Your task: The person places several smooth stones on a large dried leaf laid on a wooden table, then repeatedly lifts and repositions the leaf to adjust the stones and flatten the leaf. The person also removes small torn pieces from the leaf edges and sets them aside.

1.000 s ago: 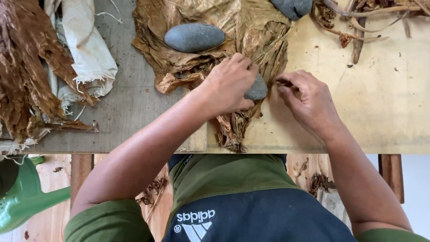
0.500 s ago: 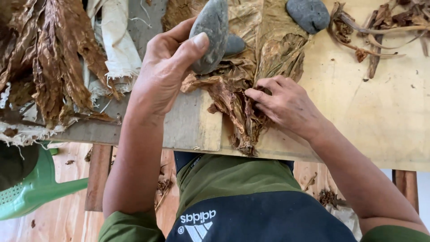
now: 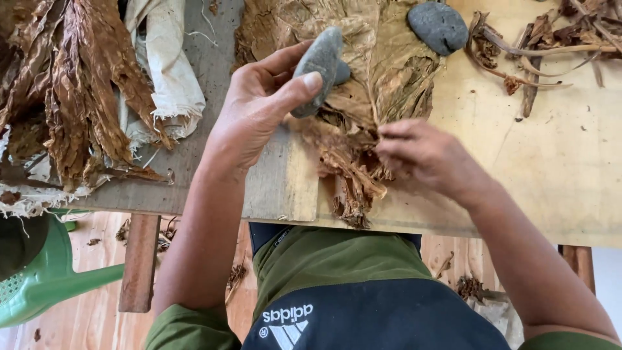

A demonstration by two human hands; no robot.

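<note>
You held the grey stone (image 3: 317, 68) in your left hand (image 3: 259, 113), lifted above the leaves, with your thumb and fingers clamped around its lower half. A smaller grey stone (image 3: 341, 71) showed just behind it, lying on the flattened leaf (image 3: 363, 58). Your right hand (image 3: 424, 159) was blurred; its fingers were drawn together on the crumpled brown leaf bundle (image 3: 346, 168), which lay over the seam where 2 boards met and trailed off the near edge of the table. Whether those fingers truly pinched the leaf, you could not tell from the blur.

Farther out, another grey stone (image 3: 438, 27) rested at the leaf's far right corner. Beyond it, dry stems and scraps (image 3: 538, 45) were scattered on the pale plywood board (image 3: 551, 162). To your left, the tabletop was grey weathered wood (image 3: 207, 155), and on it lay a heap of dark brown leaves (image 3: 65, 84) on a frayed white cloth (image 3: 168, 71).

Below the table edge, a wooden leg (image 3: 139, 262) stood on a pale wooden floor (image 3: 84, 324) with leaf crumbs about it, and a green watering can (image 3: 45, 285) sat at the left.
</note>
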